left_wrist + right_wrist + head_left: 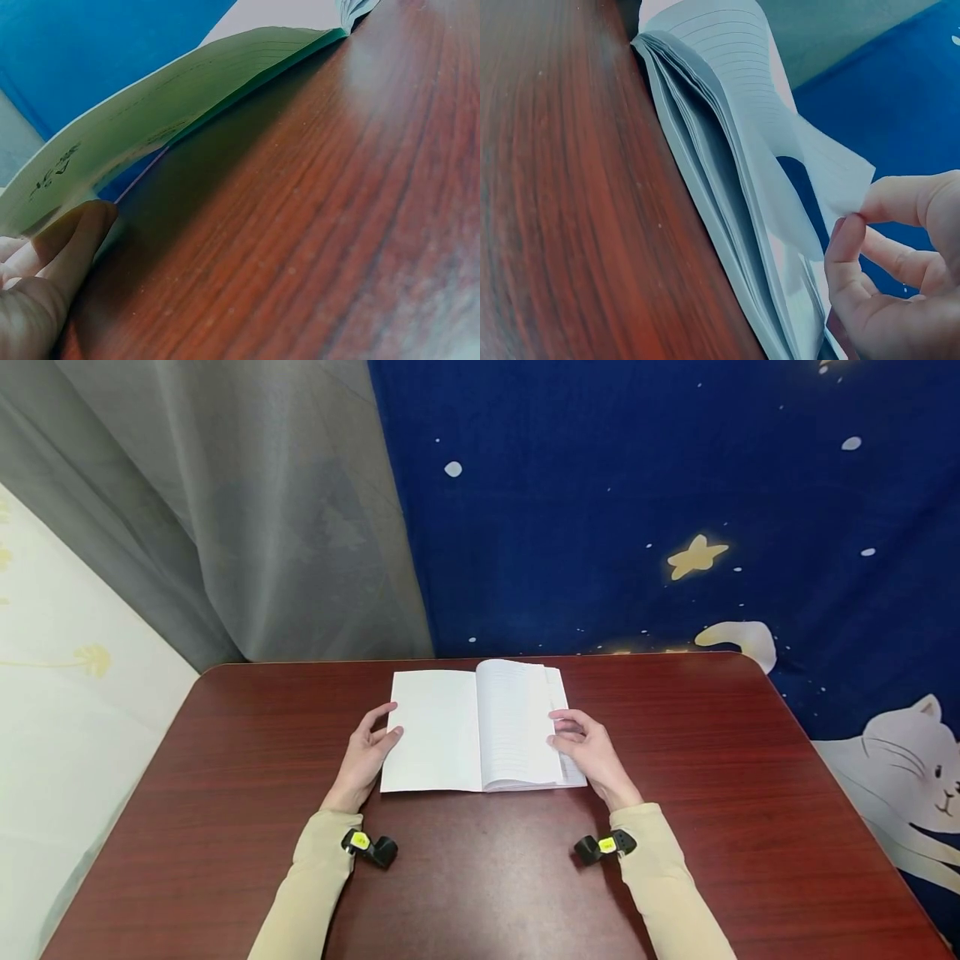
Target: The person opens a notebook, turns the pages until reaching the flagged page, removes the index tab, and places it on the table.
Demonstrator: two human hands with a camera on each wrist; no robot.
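An open notebook (433,727) with a blank left side and faintly lined right-hand pages lies near the far edge of the table. At its left edge, my left hand (363,764) holds the left leaf between thumb and fingers. The left wrist view shows this leaf (217,75) raised off the table in a curve, with the left hand (45,277) at its outer end. My right hand (596,756) pinches the outer edge of a lined page (517,718). That page (836,169) stands lifted from the stack below in the right wrist view, its edge between thumb and forefinger.
The reddish-brown wooden table (480,877) extends around the notebook. Behind it hang a grey curtain (300,527) and a dark blue cloth (570,510) with stars and a white cat. Each sleeved wrist carries a small black camera (371,847).
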